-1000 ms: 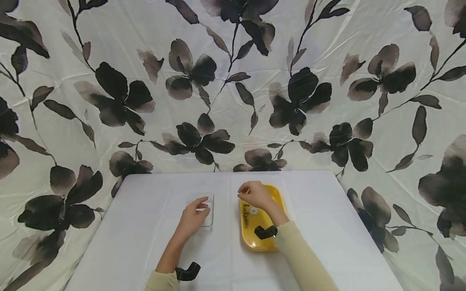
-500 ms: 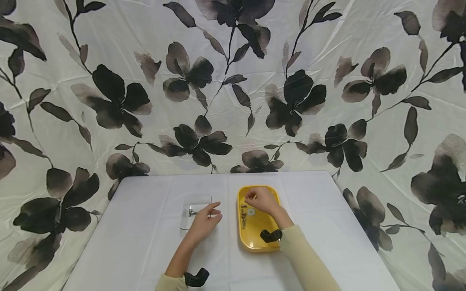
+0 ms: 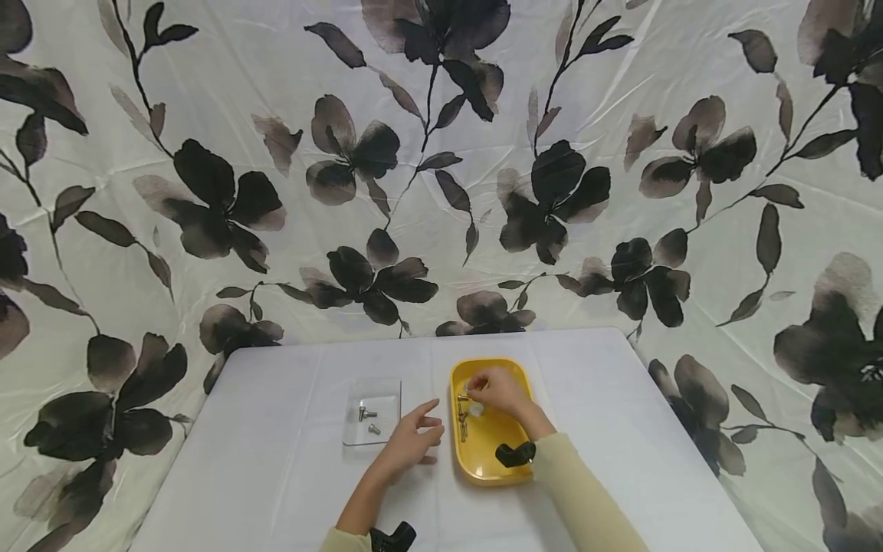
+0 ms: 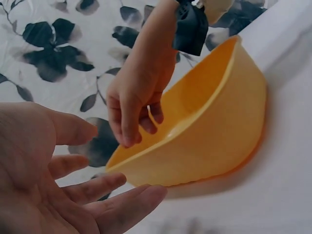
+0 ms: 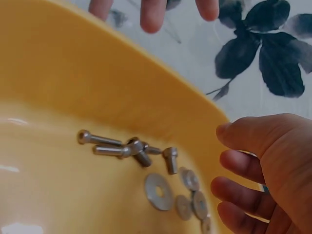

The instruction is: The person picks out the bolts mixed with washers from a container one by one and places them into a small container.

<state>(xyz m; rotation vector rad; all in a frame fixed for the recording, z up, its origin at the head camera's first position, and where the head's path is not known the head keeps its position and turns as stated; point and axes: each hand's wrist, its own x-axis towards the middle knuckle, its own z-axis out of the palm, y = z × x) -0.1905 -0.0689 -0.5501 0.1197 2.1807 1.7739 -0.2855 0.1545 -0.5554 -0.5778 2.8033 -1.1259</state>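
Observation:
My right hand (image 3: 500, 389) is over the far end of a yellow tray (image 3: 491, 464), fingers loosely bent and holding nothing. In the right wrist view, several metal socket-head bolts (image 5: 108, 151) lie in the tray beside a large washer (image 5: 150, 195) and several smaller washers (image 5: 184, 207). The thumb and fingertips (image 5: 228, 186) are just apart from these washers. My left hand (image 3: 412, 443) hovers between the tray and a clear shallow box (image 3: 350, 406), its fingers spread and relaxed. Inside the box lie a longer bolt (image 3: 366, 414) and a short bolt (image 3: 374, 428).
Both containers stand on a white-covered table (image 3: 276, 445). The tray has high sloping walls, as the left wrist view shows. A floral cloth (image 3: 552, 291) hangs behind the table's back edge. Each wrist wears a black camera mount (image 3: 515, 455).
The left hand has moved right, off the clear box, uncovering the bolts in it. From above the tray's far left edge, the right hand has come down towards the bolts and washers.

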